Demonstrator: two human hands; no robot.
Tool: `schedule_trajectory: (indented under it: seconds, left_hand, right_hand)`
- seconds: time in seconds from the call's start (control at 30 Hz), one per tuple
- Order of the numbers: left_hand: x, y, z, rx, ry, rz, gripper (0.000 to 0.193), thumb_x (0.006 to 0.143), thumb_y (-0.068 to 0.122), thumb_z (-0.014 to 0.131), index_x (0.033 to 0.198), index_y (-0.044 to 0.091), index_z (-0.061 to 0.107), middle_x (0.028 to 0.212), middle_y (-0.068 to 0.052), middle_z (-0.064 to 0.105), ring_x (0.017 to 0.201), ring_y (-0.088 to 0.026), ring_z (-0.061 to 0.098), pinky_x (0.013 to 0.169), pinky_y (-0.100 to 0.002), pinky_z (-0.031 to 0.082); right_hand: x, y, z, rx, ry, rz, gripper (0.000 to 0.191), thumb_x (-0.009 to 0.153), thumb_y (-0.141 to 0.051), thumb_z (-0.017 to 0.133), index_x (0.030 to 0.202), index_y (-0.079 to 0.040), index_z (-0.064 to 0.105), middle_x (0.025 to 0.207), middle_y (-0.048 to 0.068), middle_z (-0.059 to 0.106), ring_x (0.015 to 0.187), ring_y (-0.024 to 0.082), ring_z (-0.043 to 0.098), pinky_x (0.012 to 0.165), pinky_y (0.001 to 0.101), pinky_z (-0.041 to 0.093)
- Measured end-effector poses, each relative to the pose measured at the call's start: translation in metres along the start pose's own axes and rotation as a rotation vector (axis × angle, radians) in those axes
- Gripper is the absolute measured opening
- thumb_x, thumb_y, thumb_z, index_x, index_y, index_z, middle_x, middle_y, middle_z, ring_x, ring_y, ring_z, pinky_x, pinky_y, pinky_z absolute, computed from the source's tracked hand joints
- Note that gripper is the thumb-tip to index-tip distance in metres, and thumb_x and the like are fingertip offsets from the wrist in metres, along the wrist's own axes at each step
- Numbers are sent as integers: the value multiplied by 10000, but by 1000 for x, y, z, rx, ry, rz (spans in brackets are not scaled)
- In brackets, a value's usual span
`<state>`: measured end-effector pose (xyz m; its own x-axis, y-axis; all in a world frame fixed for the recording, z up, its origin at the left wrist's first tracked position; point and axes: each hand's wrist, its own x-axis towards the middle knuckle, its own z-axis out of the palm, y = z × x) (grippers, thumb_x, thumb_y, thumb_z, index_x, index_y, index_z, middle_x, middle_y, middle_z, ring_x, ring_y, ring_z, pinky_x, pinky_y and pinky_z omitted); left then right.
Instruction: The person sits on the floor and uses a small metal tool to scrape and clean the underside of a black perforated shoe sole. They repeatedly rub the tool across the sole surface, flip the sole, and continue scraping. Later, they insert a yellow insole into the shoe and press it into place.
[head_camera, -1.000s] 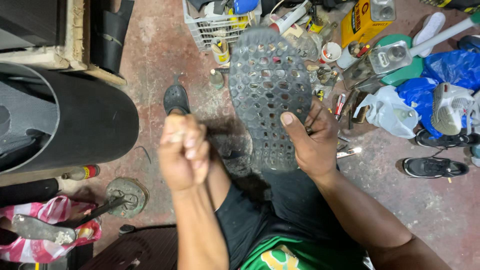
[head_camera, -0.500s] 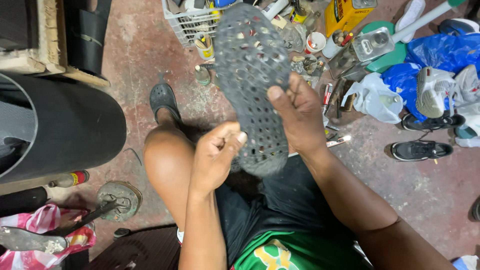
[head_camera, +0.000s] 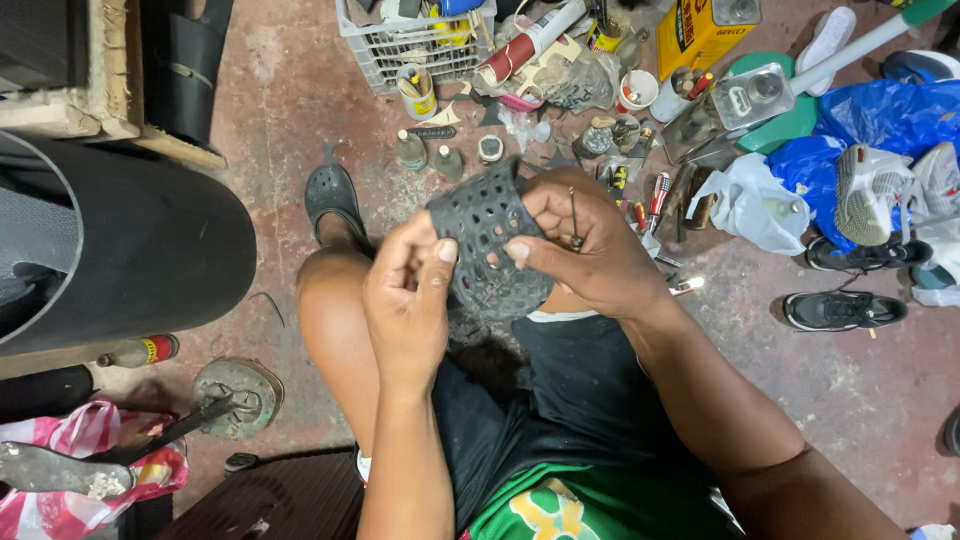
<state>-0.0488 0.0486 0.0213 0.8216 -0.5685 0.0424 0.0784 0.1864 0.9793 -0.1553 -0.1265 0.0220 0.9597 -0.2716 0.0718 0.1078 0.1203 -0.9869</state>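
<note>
Head view
Crate (head_camera: 400, 45): white plastic lattice at the top edge, crammed with cans and tubes; contents too jumbled to tell apart.
Cup (head_camera: 637, 90): small, white with a red rim, on the floor among bottles; what it holds cannot be told.
Yellow can (head_camera: 700, 35): boxy metal tin, standing just right of the cup.
Blue bag (head_camera: 890, 115): crinkled plastic at far right, a pale shoe (head_camera: 868, 190) lying against it.
White bag (head_camera: 745, 205): soft and crumpled, beside the blue one.
Sole (head_camera: 490, 250): black rubber sheet dotted with round holes, curled into a bend, held over the knees between both hands.
Left hand (head_camera: 408, 300): fingers curled, thumb pressed on the sole's left edge, pinching it.
Right hand (head_camera: 590, 250): thumb on the sole's face, fingers wrapped behind it; a thin metal awl (head_camera: 574, 215) stands upright between those fingers.
Drum (head_camera: 110, 240): big black cylinder lying on its side at left.
Clog (head_camera: 332, 200): dark, perforated, on the foot beyond the left knee.
Floor (head_camera: 280, 110): stained reddish concrete.
</note>
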Motion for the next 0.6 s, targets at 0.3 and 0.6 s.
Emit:
schedule_trajectory:
  seconds: [0.3, 0.6]
  left_hand:
    - [-18, 43, 3, 862, -9, 528, 263, 863, 33, 845, 1103, 74, 745, 1005, -87, 639, 873, -240, 644, 766, -328, 514]
    - [-10, 55, -3, 900, -141, 465, 238, 908, 34, 779, 1136, 52, 714, 1090, -113, 683, 964, -288, 701, 822, -371, 559]
  right_hand:
    - [1, -2, 6, -67, 128, 107, 157, 1019, -83, 662, 1163, -40, 619, 884, -16, 665, 608, -18, 461, 514, 171, 354]
    - [4, 9, 10, 87, -55, 25, 412, 931, 89, 679, 1307, 42, 518, 1221, 73, 643, 1176, 113, 619, 990, 273, 517]
